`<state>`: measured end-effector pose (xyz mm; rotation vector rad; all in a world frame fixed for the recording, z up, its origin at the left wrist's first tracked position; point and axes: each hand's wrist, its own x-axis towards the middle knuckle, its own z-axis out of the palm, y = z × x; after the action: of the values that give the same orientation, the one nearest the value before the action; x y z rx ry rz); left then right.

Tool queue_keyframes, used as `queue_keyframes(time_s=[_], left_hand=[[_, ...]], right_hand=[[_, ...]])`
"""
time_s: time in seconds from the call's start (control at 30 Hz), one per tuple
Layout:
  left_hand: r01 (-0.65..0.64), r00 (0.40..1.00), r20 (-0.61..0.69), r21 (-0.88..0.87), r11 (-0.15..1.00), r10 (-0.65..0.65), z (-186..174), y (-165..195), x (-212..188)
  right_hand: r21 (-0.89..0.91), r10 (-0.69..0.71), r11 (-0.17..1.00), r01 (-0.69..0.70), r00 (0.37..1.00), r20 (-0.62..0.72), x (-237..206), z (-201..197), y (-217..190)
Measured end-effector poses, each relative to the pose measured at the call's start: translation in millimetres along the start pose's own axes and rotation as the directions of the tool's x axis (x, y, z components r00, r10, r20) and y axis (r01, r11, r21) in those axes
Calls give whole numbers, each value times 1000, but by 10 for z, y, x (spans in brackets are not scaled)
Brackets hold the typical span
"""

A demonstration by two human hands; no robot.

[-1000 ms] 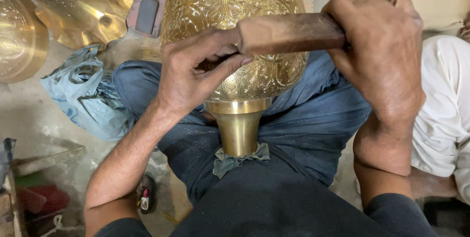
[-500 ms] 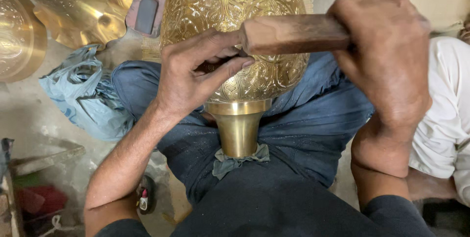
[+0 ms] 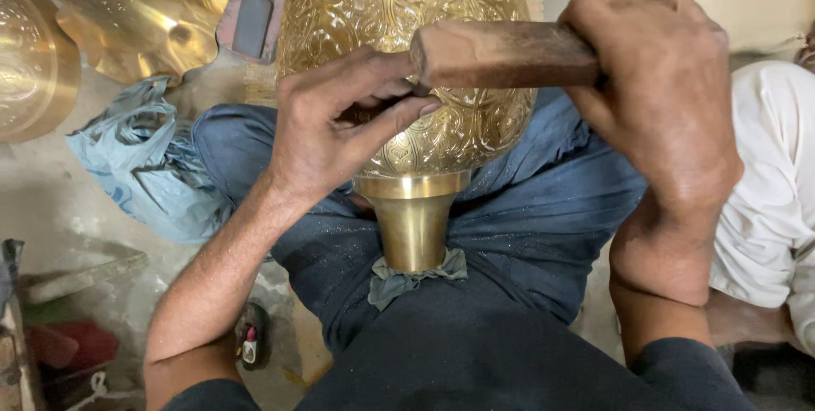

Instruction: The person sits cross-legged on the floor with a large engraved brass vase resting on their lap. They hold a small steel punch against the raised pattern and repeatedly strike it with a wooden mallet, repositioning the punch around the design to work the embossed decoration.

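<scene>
Blue plastic bag (image 3: 140, 169) is lying beside lap; engraved brass vase (image 3: 407, 80) is being pinched by left hand (image 3: 331, 126), wooden block (image 3: 501, 54) being gripped tight by right hand (image 3: 662, 97).

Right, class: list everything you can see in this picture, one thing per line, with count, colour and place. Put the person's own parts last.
Vase: one, engraved brass, on the lap, narrow end towards the person.
Wooden tool: one, brown, across the vase.
Brass dishes: two, gold, top left on the floor.
Plastic bag: one, light blue, left of the knee.
Cloth scrap: one, grey, under the vase's narrow end.
Neighbour's garment: one, white, right edge.
Left hand: on the vase, fingers at the tool's end.
Right hand: closed round the tool.
</scene>
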<state>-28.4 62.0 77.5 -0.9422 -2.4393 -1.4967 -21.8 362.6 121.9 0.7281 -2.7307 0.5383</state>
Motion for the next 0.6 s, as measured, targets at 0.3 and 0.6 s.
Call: queue_keyframes(time_s=[0.3,0.6], left_hand=[[20,1000,6,-8,1000,-20,-7,1,-35],[2,1000,0,0,1000,-2,35,-53,14]], right_hand=[[-14,-31,999,30,996,-80,-59,69,61],[214,154,971,-111,969,-194,-42,105,-64]])
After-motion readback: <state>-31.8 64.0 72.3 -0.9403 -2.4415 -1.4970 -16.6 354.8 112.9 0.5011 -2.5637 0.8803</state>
